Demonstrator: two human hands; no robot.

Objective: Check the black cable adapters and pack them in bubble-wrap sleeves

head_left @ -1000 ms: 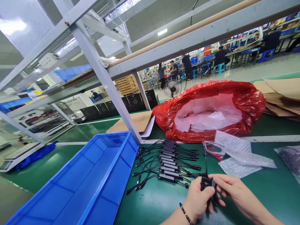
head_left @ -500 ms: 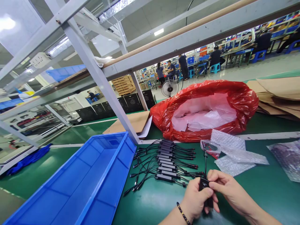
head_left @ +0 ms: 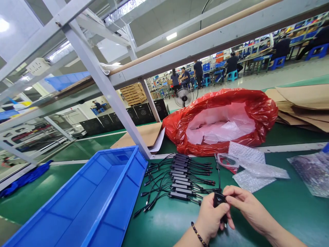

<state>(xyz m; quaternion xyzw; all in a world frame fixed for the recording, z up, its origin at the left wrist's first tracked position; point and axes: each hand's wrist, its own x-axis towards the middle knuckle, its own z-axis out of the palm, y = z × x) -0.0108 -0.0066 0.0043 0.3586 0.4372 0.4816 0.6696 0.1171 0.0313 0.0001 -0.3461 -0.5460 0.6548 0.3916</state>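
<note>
My left hand (head_left: 212, 219), a bead bracelet on its wrist, is closed round a small black cable module (head_left: 219, 200) near the front edge of the green table (head_left: 174, 223). My right hand (head_left: 244, 206) pinches the same module from the right with thumb and fingers. A thin black cable (head_left: 218, 175) runs up from it. Just left of my hands lies a neat row of several like black modules with cables (head_left: 180, 176).
A blue plastic bin (head_left: 97, 199) stands at the left beside a slanted metal rack post (head_left: 108, 89). A red bag of white wrapping (head_left: 221, 120) lies behind, with bubble wrap (head_left: 252, 168), a clear bag (head_left: 311, 168) and cardboard (head_left: 300, 103). People work at far benches.
Both hands with the module have shifted slightly left and down in view as the camera turned; the grip on the module stays the same.
</note>
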